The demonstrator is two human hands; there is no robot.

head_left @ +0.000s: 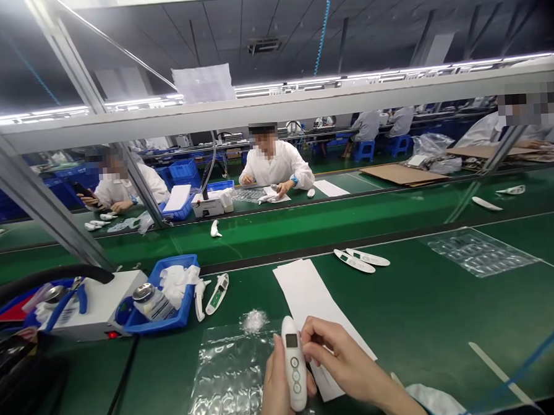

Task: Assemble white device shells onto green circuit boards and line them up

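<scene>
A white handheld thermometer (294, 355) with a small dark display and several round buttons stands nearly upright at the bottom centre. My left hand (275, 390) is wrapped around it, thumb along its left side and fingertips showing at its right. At the display's right edge, my right hand (338, 356) has thumb and forefinger closed in a pinch. Whatever may be between those fingertips is too small to make out. White paper sheets (304, 286) lie beneath and behind the right hand. Clear plastic blister sheet (225, 383) lies under and left of my hands.
A blue bin (184, 311) with a metal-topped bottle and white tissue stands left, beside a white box (96, 303). An opened thermometer half (217, 294) lies near it. White shells (354, 261) rest near the belt (278, 229). Across it, a person in white (277, 164) works.
</scene>
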